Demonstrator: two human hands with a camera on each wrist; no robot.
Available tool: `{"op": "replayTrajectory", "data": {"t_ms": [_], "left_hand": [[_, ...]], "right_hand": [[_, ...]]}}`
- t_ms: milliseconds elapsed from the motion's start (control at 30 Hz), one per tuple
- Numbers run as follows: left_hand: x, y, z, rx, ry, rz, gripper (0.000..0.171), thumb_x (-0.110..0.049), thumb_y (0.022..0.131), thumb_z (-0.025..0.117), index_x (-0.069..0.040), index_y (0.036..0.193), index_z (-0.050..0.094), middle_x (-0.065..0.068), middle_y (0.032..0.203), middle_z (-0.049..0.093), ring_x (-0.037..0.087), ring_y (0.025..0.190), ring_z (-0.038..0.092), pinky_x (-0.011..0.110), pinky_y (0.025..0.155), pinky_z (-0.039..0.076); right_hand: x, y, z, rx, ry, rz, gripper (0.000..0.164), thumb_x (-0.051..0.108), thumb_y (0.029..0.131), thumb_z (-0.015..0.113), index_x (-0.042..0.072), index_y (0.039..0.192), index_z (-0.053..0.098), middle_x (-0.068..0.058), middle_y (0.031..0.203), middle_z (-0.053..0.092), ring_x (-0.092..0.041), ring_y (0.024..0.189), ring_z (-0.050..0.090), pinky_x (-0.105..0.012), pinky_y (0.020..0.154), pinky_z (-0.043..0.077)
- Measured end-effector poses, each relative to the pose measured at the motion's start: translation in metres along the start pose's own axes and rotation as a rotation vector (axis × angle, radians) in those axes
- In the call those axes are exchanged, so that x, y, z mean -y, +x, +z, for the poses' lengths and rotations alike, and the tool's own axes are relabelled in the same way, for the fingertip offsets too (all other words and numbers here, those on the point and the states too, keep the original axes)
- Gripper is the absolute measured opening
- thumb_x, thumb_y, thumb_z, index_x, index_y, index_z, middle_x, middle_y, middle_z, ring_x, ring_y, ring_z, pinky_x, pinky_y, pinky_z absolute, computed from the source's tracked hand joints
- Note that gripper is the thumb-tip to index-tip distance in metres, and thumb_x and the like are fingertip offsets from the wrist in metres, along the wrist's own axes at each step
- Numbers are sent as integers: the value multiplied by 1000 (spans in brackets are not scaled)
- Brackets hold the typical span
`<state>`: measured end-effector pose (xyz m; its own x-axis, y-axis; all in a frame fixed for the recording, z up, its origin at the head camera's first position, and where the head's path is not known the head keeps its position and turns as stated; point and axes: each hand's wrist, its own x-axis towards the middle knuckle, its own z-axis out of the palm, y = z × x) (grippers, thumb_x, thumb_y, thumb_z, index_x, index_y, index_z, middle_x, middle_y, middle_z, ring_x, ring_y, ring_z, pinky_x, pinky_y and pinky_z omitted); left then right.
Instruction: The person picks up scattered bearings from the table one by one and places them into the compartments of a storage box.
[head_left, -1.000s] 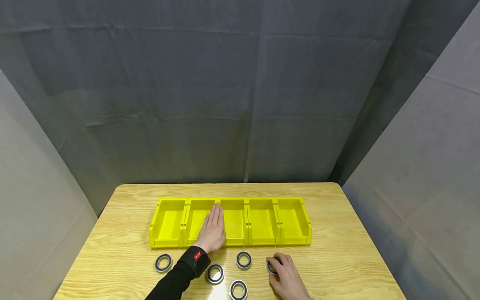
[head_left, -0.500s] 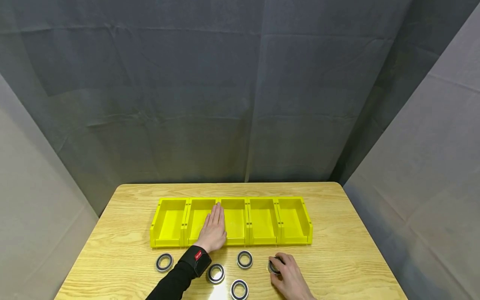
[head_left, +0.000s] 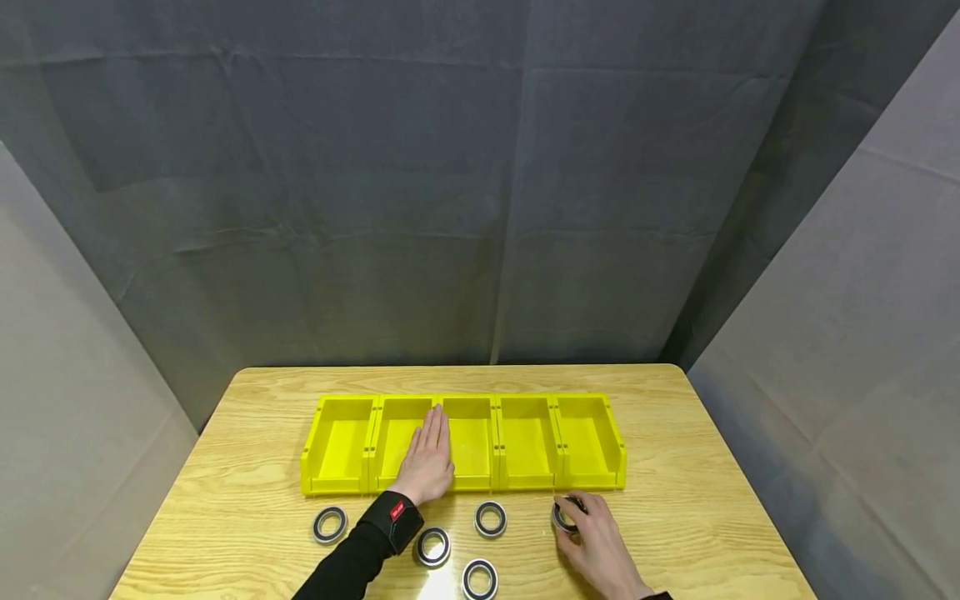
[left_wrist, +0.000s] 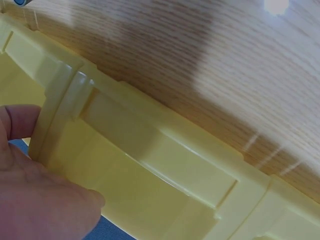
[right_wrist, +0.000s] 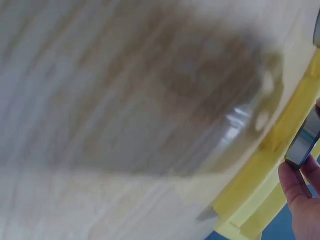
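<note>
My left hand (head_left: 425, 469) rests, fingers straight and together, on the divider between the second and third compartments of the yellow bin row (head_left: 462, 485). In the left wrist view the thumb touches one side of that divider (left_wrist: 57, 107). In front of the bins' right end, my right hand (head_left: 600, 546) pinches a ball bearing (head_left: 558, 518) between thumb and fingers. The right wrist view shows this bearing (right_wrist: 303, 142) edge-on in the fingers. Other bearings lie flat on the table: one at left (head_left: 329, 539), one near the left sleeve (head_left: 422, 548).
Two more bearings lie on the table, one just before the bins (head_left: 490, 532) and one nearer me (head_left: 479, 593). The wooden table (head_left: 697, 500) is walled by a dark cloth (head_left: 375, 208) behind and pale cloth panels (head_left: 847, 333) at the sides.
My right hand has moved to the right and slightly forward with the bearing pinched in it, toward the bins. The left hand and the other bearings have kept their places.
</note>
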<state>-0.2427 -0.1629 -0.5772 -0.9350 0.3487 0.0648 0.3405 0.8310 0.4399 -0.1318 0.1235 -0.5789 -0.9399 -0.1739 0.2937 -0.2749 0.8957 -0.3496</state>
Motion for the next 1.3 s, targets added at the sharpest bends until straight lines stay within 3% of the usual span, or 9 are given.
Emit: {"op": "replayTrajectory", "data": {"t_ms": [400,867,1300], "left_hand": [[0,0,0,11,2,-12,75,-10,96,56,11,156,17,26,168,9,42,156,12,58,125,20],[0,0,1,10,1,-9,74,-10,96,56,11,156,18,27,168,10,42,156,13,59,124,21],[2,0,4,6,-1,-12,73,-10,96,55,9,157,18,25,169,7,41,157,11,58,126,18]], "right_hand": [[-16,14,-12,-135,-31,-40,42,5,70,87,3,110,75,-17,109,68,-34,100,64,-49,79,57],[-27,36,-27,-111,-26,12,42,2,74,84,1,114,74,-23,114,66,-37,103,62,-52,83,58],[-35,58,-32,-125,-29,7,42,5,76,84,-1,116,73,-25,115,66,-40,103,60,-53,83,57]]}}
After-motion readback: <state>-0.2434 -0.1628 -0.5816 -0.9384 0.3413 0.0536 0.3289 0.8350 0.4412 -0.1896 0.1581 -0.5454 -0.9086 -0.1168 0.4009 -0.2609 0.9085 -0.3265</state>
